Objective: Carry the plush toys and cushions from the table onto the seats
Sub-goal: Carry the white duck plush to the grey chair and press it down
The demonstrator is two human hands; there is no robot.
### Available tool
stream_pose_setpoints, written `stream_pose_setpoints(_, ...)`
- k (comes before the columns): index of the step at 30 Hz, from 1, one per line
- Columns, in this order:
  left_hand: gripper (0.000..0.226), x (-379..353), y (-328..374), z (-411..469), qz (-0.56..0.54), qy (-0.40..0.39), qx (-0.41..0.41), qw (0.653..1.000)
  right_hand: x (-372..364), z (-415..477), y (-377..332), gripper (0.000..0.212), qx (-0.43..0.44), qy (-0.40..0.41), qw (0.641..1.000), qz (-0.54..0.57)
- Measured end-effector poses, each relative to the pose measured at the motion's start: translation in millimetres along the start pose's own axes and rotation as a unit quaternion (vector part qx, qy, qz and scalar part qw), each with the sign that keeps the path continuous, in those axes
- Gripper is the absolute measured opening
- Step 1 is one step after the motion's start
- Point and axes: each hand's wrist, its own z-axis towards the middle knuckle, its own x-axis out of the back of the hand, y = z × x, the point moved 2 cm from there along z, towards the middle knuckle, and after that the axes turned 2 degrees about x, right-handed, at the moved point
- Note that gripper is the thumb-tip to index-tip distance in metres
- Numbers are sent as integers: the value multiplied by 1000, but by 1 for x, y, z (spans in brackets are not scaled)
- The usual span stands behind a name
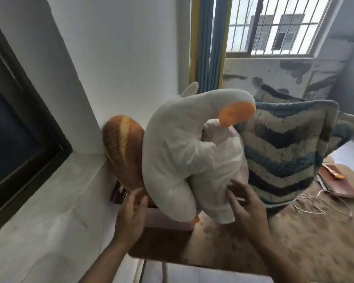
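Observation:
A large white goose plush [172,148] with an orange beak is curled upright on the brown table [253,242]. A bread-loaf plush [123,148] leans against the wall to its left. A pale pink cushion [229,160] sits behind the goose, and a blue-and-beige zigzag cushion [284,152] stands to the right. My left hand [131,217] is open by the lower left of the goose and the loaf. My right hand [245,209] is open, with its fingers touching the lower right of the goose and the pink cushion. Neither hand grips anything.
A white window ledge [49,201] and a dark window frame [18,119] run along the left. Books [339,180], an orange-handled tool [335,174] and a white cable [323,205] lie at the table's right. A barred window [274,27] and curtain [211,41] stand behind.

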Motion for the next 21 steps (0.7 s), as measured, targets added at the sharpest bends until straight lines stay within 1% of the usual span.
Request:
stream_pose_setpoints(1,25,2,6,19,-1,18,-4,1000,-6,-9,15,19,4,19,1000,-13)
stream_pose_setpoints(2,38,4,15,42,0,28,-5,1000,-14,-8,34,31,-5,14,1000,-25)
stream_pose_setpoints(3,50,7,23,59,14,40,-22,999,-20,-1,48,40,11,9,999,-48)
stream_pose_setpoints(4,61,6,32,71,16,52,-41,998,-26,9,53,50,16,-10,998,-52)
stream_pose_setpoints(6,76,2,42,97,9,56,-45,997,-41,39,41,79,53,-63,995,-51)
stream_pose_setpoints(8,84,-7,50,122,-28,29,-2,999,-54,59,36,105,64,-125,990,-34)
stream_pose_setpoints(9,88,-12,49,131,-47,9,29,998,-61,64,37,111,55,-147,987,-25)
stream_pose_setpoints(11,90,-20,49,141,-74,-14,54,996,-73,65,41,111,27,-167,985,-22)
stream_pose_setpoints(12,79,-23,49,141,-80,-11,60,995,-77,65,42,108,17,-170,985,-26)
stream_pose_setpoints(14,45,-26,53,136,-106,8,51,993,-85,66,40,100,14,-171,984,-39)
stream_pose_setpoints(15,38,-25,57,133,-111,26,39,993,-87,66,39,97,20,-172,984,-38)
stream_pose_setpoints(17,36,-18,64,125,-116,66,3,991,-89,66,36,96,29,-164,985,-37)
stream_pose_setpoints(19,35,-9,75,119,-129,82,-36,988,-85,66,30,100,30,-147,988,-35)
stream_pose_setpoints(21,33,2,89,117,-143,98,-55,983,-76,67,21,103,40,-121,992,-24)
